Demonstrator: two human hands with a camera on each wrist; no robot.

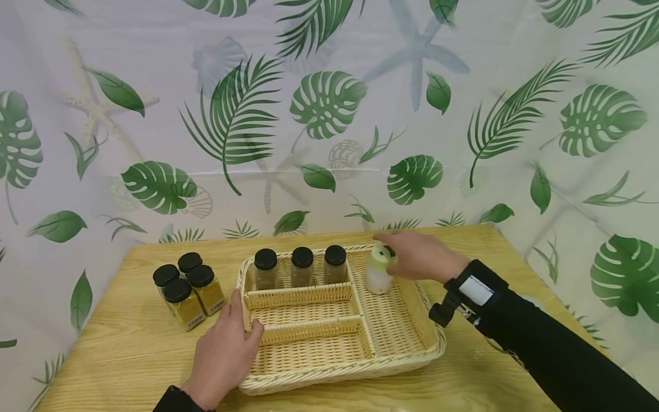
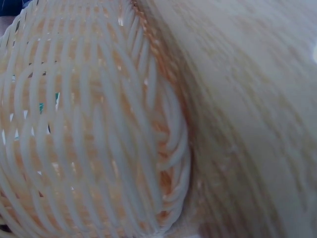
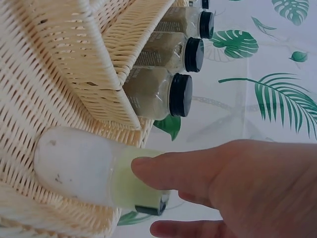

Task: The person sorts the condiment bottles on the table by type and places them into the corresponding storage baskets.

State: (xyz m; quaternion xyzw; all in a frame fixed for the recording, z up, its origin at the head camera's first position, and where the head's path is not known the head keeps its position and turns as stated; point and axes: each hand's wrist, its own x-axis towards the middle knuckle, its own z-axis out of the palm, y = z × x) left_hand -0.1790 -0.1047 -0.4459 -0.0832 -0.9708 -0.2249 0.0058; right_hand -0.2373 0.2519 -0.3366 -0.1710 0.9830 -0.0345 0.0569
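Note:
A woven wicker basket (image 1: 319,329) with several compartments sits on the table. My left hand (image 1: 221,349) grips its left rim, thumb over the inner side. In the right-hand long compartment stands a bottle of white contents with a pale green cap (image 3: 74,166). My right hand (image 1: 422,254) holds this bottle by the cap, its thumb lying on the cap in the right wrist view. Three black-lidded spice jars (image 1: 302,268) stand in a row in the back left compartment. Only the basket's woven side (image 2: 89,119) and the tabletop show in the left wrist view.
Several black-lidded jars of yellow spice (image 1: 187,303) stand grouped on the wooden table (image 1: 123,343), left of the basket. A leaf-patterned cloth (image 1: 329,160) hangs behind the table and along its sides.

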